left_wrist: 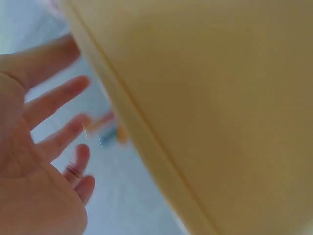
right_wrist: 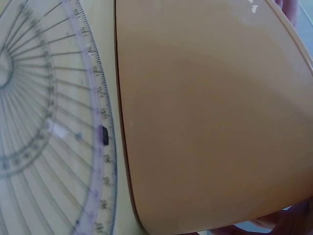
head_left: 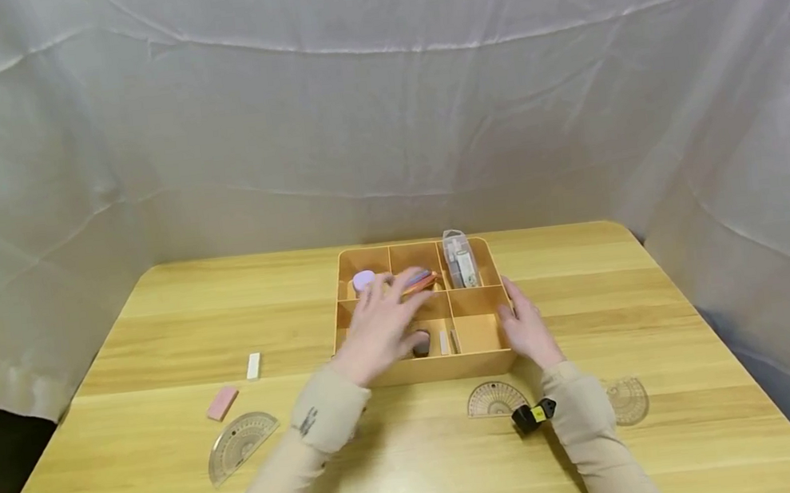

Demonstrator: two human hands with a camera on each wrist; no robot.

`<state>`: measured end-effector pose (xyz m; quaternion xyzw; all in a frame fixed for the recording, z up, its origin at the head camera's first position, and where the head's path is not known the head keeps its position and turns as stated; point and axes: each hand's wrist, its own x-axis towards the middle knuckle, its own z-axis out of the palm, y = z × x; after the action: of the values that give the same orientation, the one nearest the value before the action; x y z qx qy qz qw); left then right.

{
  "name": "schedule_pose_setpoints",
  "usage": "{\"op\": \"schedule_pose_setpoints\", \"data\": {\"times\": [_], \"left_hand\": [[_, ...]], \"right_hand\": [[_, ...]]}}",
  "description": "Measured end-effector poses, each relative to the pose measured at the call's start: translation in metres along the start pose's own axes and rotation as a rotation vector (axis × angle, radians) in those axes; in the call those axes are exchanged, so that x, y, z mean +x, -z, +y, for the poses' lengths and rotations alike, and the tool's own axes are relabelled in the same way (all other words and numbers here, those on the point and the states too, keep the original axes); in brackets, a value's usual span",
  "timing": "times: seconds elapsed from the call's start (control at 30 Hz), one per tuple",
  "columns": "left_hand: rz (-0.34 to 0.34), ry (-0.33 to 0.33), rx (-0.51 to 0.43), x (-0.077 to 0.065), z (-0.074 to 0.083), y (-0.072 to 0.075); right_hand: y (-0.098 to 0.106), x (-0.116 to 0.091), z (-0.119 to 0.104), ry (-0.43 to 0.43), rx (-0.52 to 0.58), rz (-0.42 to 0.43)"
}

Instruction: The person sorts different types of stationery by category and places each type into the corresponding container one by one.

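A tan divided organizer box (head_left: 444,368) stands on the table. My left hand (head_left: 378,328) hovers over its middle, blurred, with fingers spread and nothing held; the left wrist view shows the palm beside the box wall. At the box's right side, my right hand (head_left: 528,329) grips the wall, thumb on the inner side. The back compartments hold a lilac round item (head_left: 364,279), colored pens or pencils (head_left: 422,280) and a clear plastic case (head_left: 461,260) with white things inside. In front lie a dark rounded item (head_left: 421,345) and a small white bar (head_left: 444,342).
Left of the box lie a white eraser-like block (head_left: 253,366), a pink one (head_left: 223,403) and a clear protractor (head_left: 242,443). A second protractor (head_left: 495,399) lies close before the box, a third (head_left: 628,400) beside my right sleeve. Grey-white cloth (head_left: 382,119) hangs behind the table.
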<state>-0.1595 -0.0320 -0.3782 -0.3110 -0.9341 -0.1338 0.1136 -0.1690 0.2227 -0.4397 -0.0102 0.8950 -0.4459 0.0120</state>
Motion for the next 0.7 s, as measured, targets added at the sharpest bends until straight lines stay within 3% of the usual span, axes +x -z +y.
{"op": "schedule_pose_setpoints", "data": {"times": [0.07, 0.13, 0.23, 0.37, 0.47, 0.6, 0.7], "left_hand": [[0.061, 0.038, -0.106, -0.014, -0.017, 0.008], [0.095, 0.125, -0.181, -0.029, -0.037, 0.019], [0.073, 0.302, -0.236, -0.055, -0.071, 0.034], [-0.107, 0.544, -0.253, -0.087, -0.108, 0.044], [-0.272, 0.657, -0.283, -0.102, -0.124, 0.043], [-0.421, 0.693, -0.322, -0.110, -0.132, 0.033], [-0.462, 0.682, -0.337, -0.112, -0.133, 0.026]], "right_hand": [[-0.001, -0.001, 0.000, 0.002, -0.003, 0.001], [-0.001, -0.001, 0.000, 0.006, -0.007, 0.004], [-0.002, 0.000, 0.000, 0.010, -0.007, 0.007], [-0.003, 0.001, 0.000, 0.010, -0.005, 0.014], [-0.003, 0.001, 0.001, 0.018, -0.008, 0.019], [-0.002, 0.001, 0.001, 0.019, -0.008, 0.017], [-0.002, 0.001, 0.001, 0.013, -0.003, 0.010]]}}
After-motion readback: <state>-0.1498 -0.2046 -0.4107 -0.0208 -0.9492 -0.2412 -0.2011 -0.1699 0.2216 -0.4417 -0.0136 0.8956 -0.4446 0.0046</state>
